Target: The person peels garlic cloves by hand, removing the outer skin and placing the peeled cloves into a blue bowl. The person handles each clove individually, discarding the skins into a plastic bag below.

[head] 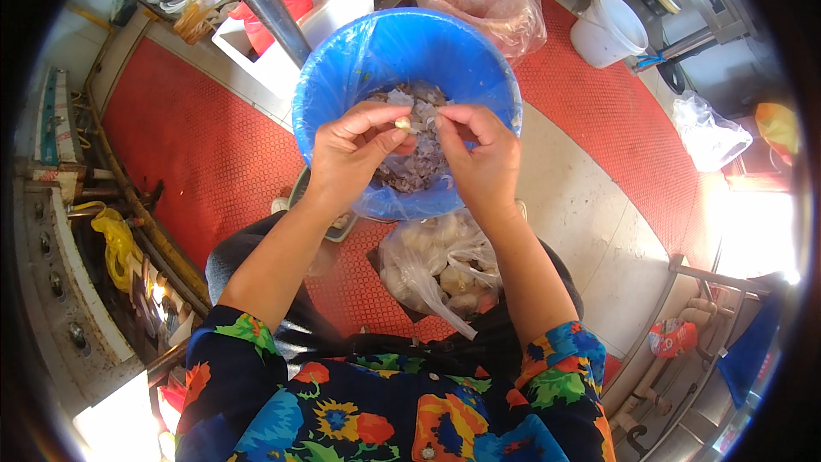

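Observation:
Between the thumb and index finger of my left hand (349,151) is a pale garlic clove (403,123). My right hand (484,157) is just to its right, apart from the clove, with thumb and index fingertip pinched together; any scrap of peel between them is too small to make out. Both hands are over a blue bin (410,32) lined with a clear plastic bag. Dry garlic skins (410,173) cover its bottom. Below the bin, between my legs, a clear plastic bag (442,263) of whole garlic bulbs lies on the floor.
Partly behind my left forearm, a basin (343,231) contains some cloves. Beyond the bin are a white foam box (346,0), a bag-lined tub (481,0) and a white bucket (609,29). A metal pole (260,0) slants beside the bin. Red matting (186,115) covers part of the tiled floor.

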`<action>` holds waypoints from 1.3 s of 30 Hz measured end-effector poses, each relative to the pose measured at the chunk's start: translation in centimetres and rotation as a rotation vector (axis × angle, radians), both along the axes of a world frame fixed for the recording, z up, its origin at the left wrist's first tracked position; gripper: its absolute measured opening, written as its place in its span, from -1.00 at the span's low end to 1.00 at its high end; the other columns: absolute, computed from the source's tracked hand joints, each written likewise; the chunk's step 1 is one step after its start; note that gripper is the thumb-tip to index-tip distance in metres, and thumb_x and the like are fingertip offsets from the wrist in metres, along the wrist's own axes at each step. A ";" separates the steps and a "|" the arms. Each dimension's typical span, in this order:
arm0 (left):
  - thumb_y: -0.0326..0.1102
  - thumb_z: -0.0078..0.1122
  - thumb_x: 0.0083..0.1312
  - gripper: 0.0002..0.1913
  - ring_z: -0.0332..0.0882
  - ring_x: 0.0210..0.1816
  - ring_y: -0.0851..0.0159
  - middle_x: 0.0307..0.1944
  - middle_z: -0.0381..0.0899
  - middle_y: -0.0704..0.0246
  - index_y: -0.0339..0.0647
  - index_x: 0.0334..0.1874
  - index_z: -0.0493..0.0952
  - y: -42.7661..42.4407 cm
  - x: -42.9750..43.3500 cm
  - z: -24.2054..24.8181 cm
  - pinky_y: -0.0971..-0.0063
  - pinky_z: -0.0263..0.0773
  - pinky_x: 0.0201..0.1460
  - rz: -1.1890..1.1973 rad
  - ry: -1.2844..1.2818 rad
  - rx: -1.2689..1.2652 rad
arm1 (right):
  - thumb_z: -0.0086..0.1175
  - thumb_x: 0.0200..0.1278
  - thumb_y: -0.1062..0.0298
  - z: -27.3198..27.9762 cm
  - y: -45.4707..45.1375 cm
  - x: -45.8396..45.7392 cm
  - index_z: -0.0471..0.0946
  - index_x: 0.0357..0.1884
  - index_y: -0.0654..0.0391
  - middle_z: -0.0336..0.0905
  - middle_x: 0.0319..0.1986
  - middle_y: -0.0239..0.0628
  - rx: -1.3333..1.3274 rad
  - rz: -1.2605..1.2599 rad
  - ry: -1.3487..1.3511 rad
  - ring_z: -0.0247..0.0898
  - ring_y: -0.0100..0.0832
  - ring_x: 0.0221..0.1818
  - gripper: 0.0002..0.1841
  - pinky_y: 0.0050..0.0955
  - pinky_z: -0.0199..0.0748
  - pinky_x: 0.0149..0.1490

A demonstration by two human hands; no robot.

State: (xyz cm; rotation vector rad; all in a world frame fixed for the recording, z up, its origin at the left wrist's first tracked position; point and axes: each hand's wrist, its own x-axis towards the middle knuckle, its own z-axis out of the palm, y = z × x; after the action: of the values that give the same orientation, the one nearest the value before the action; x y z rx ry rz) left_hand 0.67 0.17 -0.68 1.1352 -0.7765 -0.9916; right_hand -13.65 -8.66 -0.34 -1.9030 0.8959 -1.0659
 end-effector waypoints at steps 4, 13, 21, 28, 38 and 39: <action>-0.62 0.14 0.24 -0.75 0.60 -0.14 0.36 -0.07 0.52 0.31 -0.29 -0.04 0.57 0.1 0.0 -0.3 0.53 0.59 -0.09 0.011 -0.041 -0.017 | 0.23 0.07 0.55 0.4 0.4 0.2 0.60 -0.26 0.24 0.62 -0.34 -0.24 -0.074 0.131 0.002 0.58 -0.45 -0.36 -0.84 -0.55 0.51 -0.24; -0.56 0.15 0.26 -0.78 0.62 -0.21 0.33 -0.19 0.61 0.27 -0.36 -0.04 0.56 0.1 -0.1 0.0 0.47 0.61 -0.12 -0.020 0.165 0.022 | 0.20 0.05 0.58 0.7 0.8 0.1 0.58 -0.29 0.23 0.60 -0.39 -0.18 -0.201 0.158 0.098 0.58 -0.35 -0.40 -0.85 -0.49 0.52 -0.31; -0.48 0.17 0.28 -0.77 0.63 -0.26 0.32 -0.21 0.62 0.27 -0.35 -0.03 0.55 0.2 0.5 -0.1 0.48 0.60 -0.16 -0.121 0.202 0.146 | 0.18 0.07 0.58 -0.4 0.3 0.2 0.56 -0.34 0.22 0.58 -0.43 -0.21 -0.190 0.059 0.062 0.55 -0.38 -0.45 -0.90 -0.49 0.49 -0.35; -0.47 0.13 0.31 -0.75 0.62 -0.24 0.34 -0.22 0.61 0.29 -0.33 0.02 0.54 0.2 0.4 -0.2 0.51 0.57 -0.13 -0.149 0.196 0.148 | 0.18 0.12 0.50 -0.9 -1.1 -0.6 0.57 -0.32 0.23 0.59 -0.45 -0.22 -0.132 -0.008 0.188 0.53 -0.40 -0.46 -0.91 -0.49 0.47 -0.36; -0.60 0.20 0.22 -0.72 0.59 -0.19 0.40 -0.20 0.60 0.34 -0.33 0.00 0.54 0.0 0.0 -0.7 0.56 0.54 -0.09 -0.051 0.076 0.059 | 0.21 0.08 0.55 0.3 0.3 0.1 0.60 -0.30 0.24 0.61 -0.36 -0.22 -0.030 0.152 0.069 0.58 -0.44 -0.35 -0.88 -0.55 0.53 -0.27; -0.61 0.20 0.21 -0.71 0.59 -0.19 0.41 -0.20 0.60 0.35 -0.32 -0.01 0.54 0.0 -0.1 -0.5 0.57 0.54 -0.09 -0.033 0.042 0.046 | 0.21 0.08 0.57 0.3 0.4 0.2 0.60 -0.29 0.24 0.61 -0.35 -0.22 -0.034 0.197 0.038 0.58 -0.44 -0.35 -0.87 -0.55 0.53 -0.26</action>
State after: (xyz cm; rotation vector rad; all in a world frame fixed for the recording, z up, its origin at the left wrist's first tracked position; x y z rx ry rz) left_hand 0.57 0.16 -1.20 1.1405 -0.7441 -1.0622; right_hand -13.45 -8.26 -0.01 -1.9993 0.6978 -0.9352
